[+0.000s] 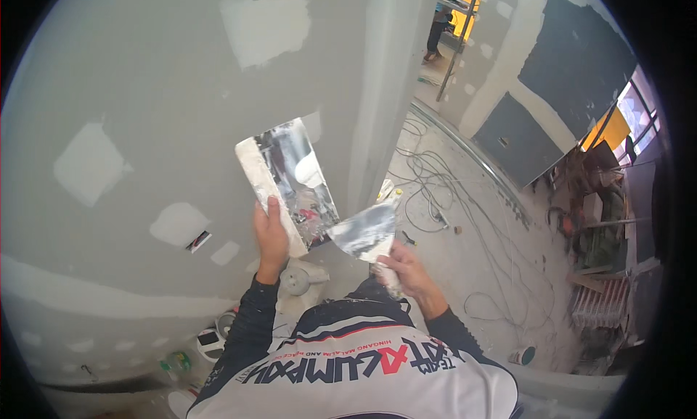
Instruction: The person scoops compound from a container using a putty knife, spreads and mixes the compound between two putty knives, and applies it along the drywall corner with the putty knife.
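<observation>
My left hand (271, 234) is closed around the pale edge of a rectangular steel plastering trowel (287, 154), thumb on top. A white dab of joint compound (308, 171) sits on its shiny, smeared face. In my right hand (409, 268) is a putty knife (365, 232) with a wide, fan-shaped steel blade. The blade is close to the lower right corner of the trowel; whether they touch, I cannot tell. Both tools are in front of a grey wall (167, 63) with white filler patches (93, 163).
The wall ends at a corner (377, 129). Right of it, loose cables (435, 179) trail over the dusty floor. Stacked material (599, 303) stands at the far right. A cut-out (198, 240) is low in the wall. Containers (210, 339) lie near my left side. Another person (435, 34) is beyond the opening.
</observation>
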Available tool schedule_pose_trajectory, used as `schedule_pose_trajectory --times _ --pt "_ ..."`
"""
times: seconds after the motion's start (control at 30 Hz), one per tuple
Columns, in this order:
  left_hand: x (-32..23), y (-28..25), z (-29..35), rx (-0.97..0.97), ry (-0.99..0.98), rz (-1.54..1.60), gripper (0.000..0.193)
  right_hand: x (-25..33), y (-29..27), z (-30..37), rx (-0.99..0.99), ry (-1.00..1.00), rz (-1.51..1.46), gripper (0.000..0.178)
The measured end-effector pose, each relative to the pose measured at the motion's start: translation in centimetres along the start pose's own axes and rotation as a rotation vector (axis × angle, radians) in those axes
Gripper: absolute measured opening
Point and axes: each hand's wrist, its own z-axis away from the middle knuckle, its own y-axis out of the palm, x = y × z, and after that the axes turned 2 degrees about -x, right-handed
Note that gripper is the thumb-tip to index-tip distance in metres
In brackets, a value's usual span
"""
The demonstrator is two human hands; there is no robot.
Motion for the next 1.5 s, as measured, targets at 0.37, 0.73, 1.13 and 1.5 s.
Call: schedule_pose_trajectory --times 0.37,0.73,1.13,1.5 --pt "1.3 2.0 6.2 0.232 0.045 -0.169 0.036 7.3 2.9 -4.3 0.086 -0.297 0.030 0.034" --pt "3.4 -0.7 4.0 0.275 -0.849 0.452 0.048 5.6 3.3 -2.4 -0.041 -1.078 1.883 0.077" --pt "2.9 -0.2 0.9 0.045 -0.271 0.202 0.047 4.2 -2.1 0.2 -0.041 -0.134 0.007 0.053" --pt "2.4 -1.2 2.2 0.184 0.029 -0.198 0.034 1.9 1.9 -3.6 0.076 -0.055 -0.045 0.043"
